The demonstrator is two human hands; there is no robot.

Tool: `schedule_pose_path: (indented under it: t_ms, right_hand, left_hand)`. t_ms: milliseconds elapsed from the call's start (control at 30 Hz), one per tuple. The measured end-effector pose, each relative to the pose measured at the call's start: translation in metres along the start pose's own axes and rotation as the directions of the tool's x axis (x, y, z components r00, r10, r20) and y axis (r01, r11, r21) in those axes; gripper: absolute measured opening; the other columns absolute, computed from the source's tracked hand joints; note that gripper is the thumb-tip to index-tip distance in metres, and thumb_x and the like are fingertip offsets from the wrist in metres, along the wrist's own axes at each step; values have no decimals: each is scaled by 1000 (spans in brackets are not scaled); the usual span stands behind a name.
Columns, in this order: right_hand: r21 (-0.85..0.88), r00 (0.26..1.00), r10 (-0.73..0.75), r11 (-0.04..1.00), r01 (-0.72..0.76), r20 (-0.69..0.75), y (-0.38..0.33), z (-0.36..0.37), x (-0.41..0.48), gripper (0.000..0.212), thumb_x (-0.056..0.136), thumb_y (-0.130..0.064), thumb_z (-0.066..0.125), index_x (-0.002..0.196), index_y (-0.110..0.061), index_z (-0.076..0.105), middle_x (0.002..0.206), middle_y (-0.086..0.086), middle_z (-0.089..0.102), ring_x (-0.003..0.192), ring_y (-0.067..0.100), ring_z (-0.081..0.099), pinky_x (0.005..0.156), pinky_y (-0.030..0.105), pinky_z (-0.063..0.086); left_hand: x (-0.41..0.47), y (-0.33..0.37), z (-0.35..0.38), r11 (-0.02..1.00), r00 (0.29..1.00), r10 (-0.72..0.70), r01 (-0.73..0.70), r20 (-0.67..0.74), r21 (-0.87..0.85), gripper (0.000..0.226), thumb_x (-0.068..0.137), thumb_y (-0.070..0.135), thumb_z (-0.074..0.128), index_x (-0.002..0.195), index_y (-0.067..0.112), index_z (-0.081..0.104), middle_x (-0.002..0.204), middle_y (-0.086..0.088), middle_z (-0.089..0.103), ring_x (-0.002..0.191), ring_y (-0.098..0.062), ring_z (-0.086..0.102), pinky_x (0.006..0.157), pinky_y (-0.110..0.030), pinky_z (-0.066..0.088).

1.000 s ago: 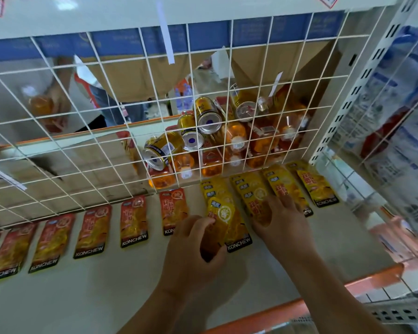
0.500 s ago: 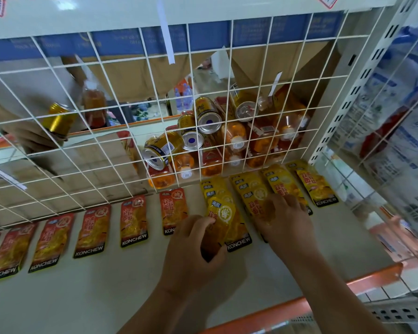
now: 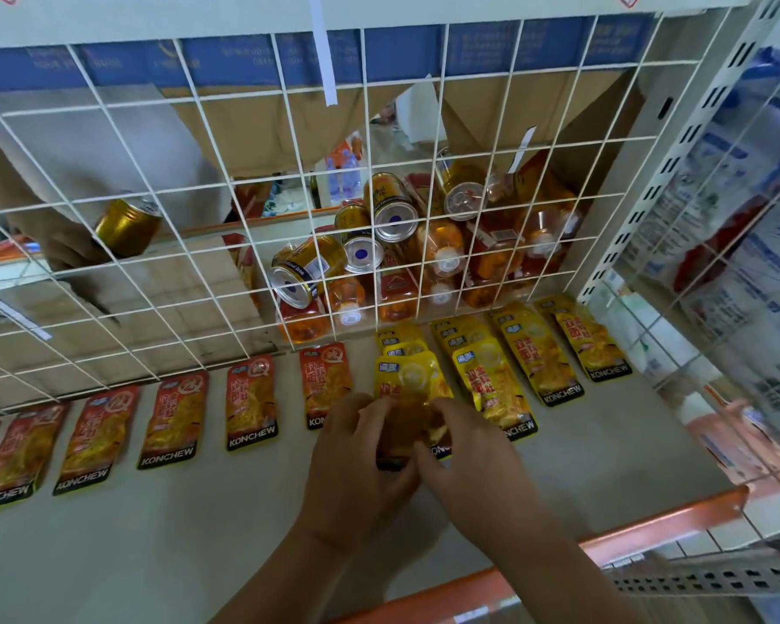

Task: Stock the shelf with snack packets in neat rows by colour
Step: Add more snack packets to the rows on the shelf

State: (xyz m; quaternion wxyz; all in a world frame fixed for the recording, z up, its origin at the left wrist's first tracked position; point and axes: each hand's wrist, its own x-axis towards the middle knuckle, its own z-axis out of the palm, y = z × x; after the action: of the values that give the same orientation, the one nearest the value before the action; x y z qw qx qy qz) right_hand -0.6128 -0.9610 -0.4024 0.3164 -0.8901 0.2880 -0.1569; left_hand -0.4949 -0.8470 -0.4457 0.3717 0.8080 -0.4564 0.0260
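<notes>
Both hands meet over 1 yellow packet (image 3: 410,385) near the middle of the shelf (image 3: 154,538). The left hand (image 3: 356,466) curls its fingers round the packet's left edge; the right hand (image 3: 467,466) pinches its right edge with thumb and fingers. The packet lies on top of the leftmost of 4 overlapping yellow columns (image 3: 539,358), which run rightward along the far side of the shelf. Left of it, a row of red packets (image 3: 174,421) lies flat, spaced apart, labels toward the near edge. Behind the white wire grid (image 3: 199,281), gold cans and orange bottles (image 3: 361,249) lie heaped. At far left, behind the grid, another person's hand (image 3: 64,249) holds a gold can (image 3: 127,227).
</notes>
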Motion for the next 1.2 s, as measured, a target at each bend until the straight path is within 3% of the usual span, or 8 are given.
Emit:
schedule_pose_path:
  t_ms: [167,300,467,600,733,900,1033,1200]
  right_hand:
    - [-92,999,49,995,-46,23,7,-11,3,49,81,-50,69,120,-24,56,106,-6,59,97,16,57,79,32,48]
    - [-203,994,101,975,-93,32,7,-14,1,72,74,-58,72,133,-25,47,119,-5,54,109,20,55,85,32,47]
    - [-194,992,123,973,-125,-26,12,-13,-2,70,74,-57,72,131,-24,46,119,-5,52,109,21,55,83,33,48]
    - [-186,981,161,966,-180,-110,24,-28,3,74,74,-57,73,134,-20,50,118,-1,56,109,24,54,84,38,49]
    - [-163,927,283,931,-327,-248,56,-59,18,75,74,-51,78,134,-14,54,120,9,58,111,32,54,89,44,50]
    - [-253,882,405,851,-460,-240,97,-80,41,69,74,-57,74,126,-16,57,120,10,56,108,35,56,84,42,51]
    - [-283,880,433,834,-474,-197,108,-80,49,78,70,-69,66,125,-16,54,118,9,53,109,34,54,82,45,52]
    - [-265,888,424,848,-459,-181,111,-79,53,69,75,-61,71,123,-13,56,119,10,55,110,34,53,81,41,49]
  left_hand:
    - [-3,3,1,978,978,209,-209,-21,9,41,80,37,66,113,12,66,107,-1,61,95,-22,60,81,-36,50]
    - [-5,1,2,947,947,320,-320,16,37,44,76,30,64,116,11,62,108,-4,62,92,-26,59,81,-39,48]
    - [-5,4,0,931,931,363,-364,34,12,47,77,28,63,122,15,56,116,-4,64,98,-26,59,88,-37,46]
    - [-2,5,-1,948,953,302,-304,31,96,45,80,32,63,123,19,56,124,-1,59,110,-27,59,96,-40,43]
    - [1,9,-3,963,974,226,-225,12,150,44,75,31,64,117,18,64,124,-3,59,116,-28,53,100,-40,38]
    - [0,9,-2,971,986,155,-165,67,172,43,76,32,63,117,19,67,127,-1,58,118,-26,52,102,-39,37]
    - [2,10,-3,976,988,126,-140,93,169,42,78,34,62,118,21,64,127,2,57,117,-24,51,101,-36,35]
    - [2,10,-3,977,989,113,-129,99,172,41,79,34,62,118,22,62,127,3,57,117,-24,51,103,-30,30]
